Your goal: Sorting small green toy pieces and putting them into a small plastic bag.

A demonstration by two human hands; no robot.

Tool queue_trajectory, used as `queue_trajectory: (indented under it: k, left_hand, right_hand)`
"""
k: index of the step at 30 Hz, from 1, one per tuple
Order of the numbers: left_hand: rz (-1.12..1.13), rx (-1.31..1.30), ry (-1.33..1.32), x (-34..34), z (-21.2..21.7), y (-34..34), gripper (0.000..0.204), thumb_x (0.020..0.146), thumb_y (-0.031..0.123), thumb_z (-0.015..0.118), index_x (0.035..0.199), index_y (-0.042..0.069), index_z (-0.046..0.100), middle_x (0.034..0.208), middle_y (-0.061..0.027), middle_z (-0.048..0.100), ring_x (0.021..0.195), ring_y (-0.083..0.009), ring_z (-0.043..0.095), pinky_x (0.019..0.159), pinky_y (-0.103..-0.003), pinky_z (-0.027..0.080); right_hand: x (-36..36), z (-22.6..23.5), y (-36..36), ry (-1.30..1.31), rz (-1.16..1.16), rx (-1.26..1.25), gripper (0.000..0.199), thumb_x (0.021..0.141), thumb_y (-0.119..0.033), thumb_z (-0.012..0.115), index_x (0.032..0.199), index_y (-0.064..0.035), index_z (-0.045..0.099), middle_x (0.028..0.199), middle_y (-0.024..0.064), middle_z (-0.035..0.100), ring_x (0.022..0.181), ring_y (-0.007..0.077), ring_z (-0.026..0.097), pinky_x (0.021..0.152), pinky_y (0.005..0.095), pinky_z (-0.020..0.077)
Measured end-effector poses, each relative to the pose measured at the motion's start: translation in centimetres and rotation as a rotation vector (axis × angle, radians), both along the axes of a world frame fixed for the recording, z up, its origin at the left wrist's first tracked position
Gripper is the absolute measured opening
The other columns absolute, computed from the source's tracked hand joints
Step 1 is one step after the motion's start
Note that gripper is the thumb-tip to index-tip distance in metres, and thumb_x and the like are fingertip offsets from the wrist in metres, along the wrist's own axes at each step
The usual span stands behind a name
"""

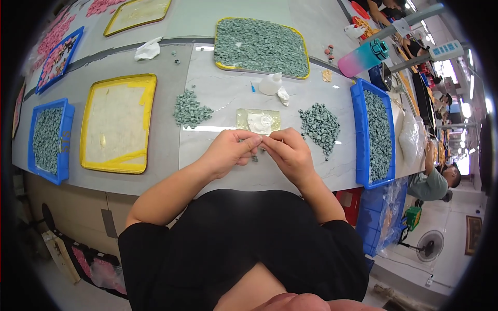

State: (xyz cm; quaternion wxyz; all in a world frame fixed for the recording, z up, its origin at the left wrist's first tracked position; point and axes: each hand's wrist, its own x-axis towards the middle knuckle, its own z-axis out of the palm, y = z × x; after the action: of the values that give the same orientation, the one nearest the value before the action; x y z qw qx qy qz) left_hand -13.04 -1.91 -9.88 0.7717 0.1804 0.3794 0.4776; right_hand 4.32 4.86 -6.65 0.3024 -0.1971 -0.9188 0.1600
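In the head view, take the greenish pad [242, 121] on the counter [207, 150] as the landmark. The left hand [228, 154] and right hand [290, 156] meet just on its near side, thumbs and forefingers drawn together tip to tip. Each grip is closed in a pinch; whatever lies between the tips is covered, so I cannot tell what is held. A few loose grey-green pieces [254, 158] show beneath the fingers, nearer the body than the pad. To its left is one pile of such pieces [191, 110], to its right a darker pile [319, 126]; beyond it stand a white bottle [270, 84] and a heaped tray [262, 46].

For fine work like this, I would keep the pinch light, square the two sets of fingertips before pressing, and steady the forearms so that neither hand pushes the other aside. Turning the wrists a little outward would uncover the contact point.

Which way the pieces under the fingers point, and how their long axes run, is too small and hidden to tell. The pad's own long side runs left to right.
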Motion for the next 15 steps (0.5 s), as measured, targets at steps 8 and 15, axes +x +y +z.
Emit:
queue_trajectory:
  k: [8,15]
  left_hand:
    - [0.026,0.033,0.112,-0.7,-0.4,-0.8,0.022,0.095,0.019,0.055,0.101,-0.001,0.061,0.077,0.0006,0.050,0.058,-0.0049,0.035,0.049,-0.021,0.030]
    - [0.026,0.019,-0.039,-1.1,0.6,-0.9,0.021,0.097,0.015,0.049,0.103,-0.003,0.058,0.085,-0.0030,0.052,0.059,-0.0052,0.036,0.052,-0.020,0.033]
  right_hand:
    - [-0.8,-0.6,-0.9,-0.004,-0.046,0.041,0.024,0.069,0.004,0.071,0.092,-0.0020,0.067,0.086,0.0077,0.065,0.072,0.0228,0.062,0.062,0.0310,0.0510]
    - [0.0,-1.0,1.3,-0.052,-0.054,0.095,0.026,0.069,0.002,0.071,0.094,-0.0008,0.065,0.084,0.0080,0.064,0.070,0.0232,0.060,0.060,0.0318,0.0495]
